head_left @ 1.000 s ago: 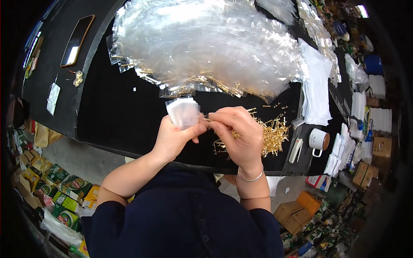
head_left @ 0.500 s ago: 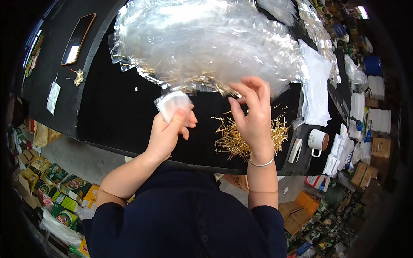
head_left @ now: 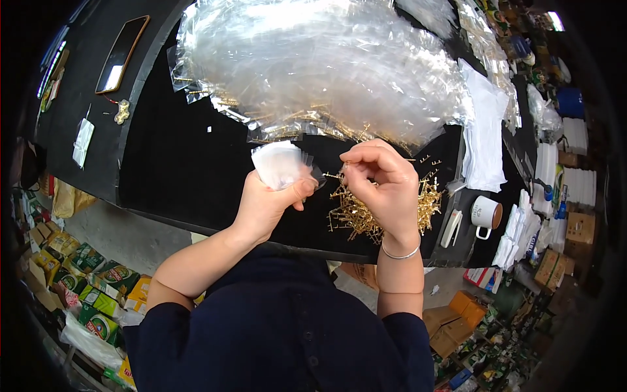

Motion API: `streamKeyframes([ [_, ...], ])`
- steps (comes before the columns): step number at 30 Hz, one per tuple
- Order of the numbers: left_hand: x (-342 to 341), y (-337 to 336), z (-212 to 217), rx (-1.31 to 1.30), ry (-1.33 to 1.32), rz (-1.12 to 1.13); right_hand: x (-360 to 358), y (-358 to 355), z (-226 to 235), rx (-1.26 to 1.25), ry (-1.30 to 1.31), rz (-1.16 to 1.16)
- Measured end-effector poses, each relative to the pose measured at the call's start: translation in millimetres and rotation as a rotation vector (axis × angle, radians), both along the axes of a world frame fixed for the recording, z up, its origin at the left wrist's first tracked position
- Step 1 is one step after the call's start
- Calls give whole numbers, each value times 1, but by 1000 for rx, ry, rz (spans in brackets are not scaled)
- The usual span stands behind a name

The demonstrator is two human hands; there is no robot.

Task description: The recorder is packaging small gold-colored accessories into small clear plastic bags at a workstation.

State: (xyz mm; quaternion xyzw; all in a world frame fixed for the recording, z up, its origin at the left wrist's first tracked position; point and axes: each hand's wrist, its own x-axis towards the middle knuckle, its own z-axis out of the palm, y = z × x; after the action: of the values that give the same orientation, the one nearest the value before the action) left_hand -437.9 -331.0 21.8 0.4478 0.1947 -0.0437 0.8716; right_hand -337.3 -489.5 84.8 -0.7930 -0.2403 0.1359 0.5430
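While the left hand point(head_left: 261, 204) clamps a stack of small clear plastic bags point(head_left: 277, 164), cloudy white where they overlap, the right hand point(head_left: 390, 193) has thumb and forefinger together, anything between them too small to tell. Beyond, heaped transparent bags point(head_left: 313, 65) show thin gold strips point(head_left: 326, 120) along their near edge; shiny loose gold pieces point(head_left: 356, 220) lie beneath the right hand on the black table point(head_left: 176, 163).

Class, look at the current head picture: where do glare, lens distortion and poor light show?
Head view: glare whitens the heap of clear plastic, and a bright reflection sits on the phone; head view: the black table's front edge bows, and the corners fall to black; head view: the pale stack in the left hand looks washed out.
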Motion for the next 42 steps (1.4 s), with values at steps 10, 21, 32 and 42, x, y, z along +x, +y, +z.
streamKeyframes([
  [10, -2, -8, 4, -91, -24, 15, -9, 11, 11, -1, -127, 228],
  [21, -1, 6, 3, 27, -44, 228, 24, 15, -5, -83, -589, 43],
  [32, -3, 1, -3, 65, -32, 77, -4, 0, -29, -547, -474, 294],
  [42, -4, -4, 5, -80, -17, 87, -11, 17, 8, 92, -164, 90],
])
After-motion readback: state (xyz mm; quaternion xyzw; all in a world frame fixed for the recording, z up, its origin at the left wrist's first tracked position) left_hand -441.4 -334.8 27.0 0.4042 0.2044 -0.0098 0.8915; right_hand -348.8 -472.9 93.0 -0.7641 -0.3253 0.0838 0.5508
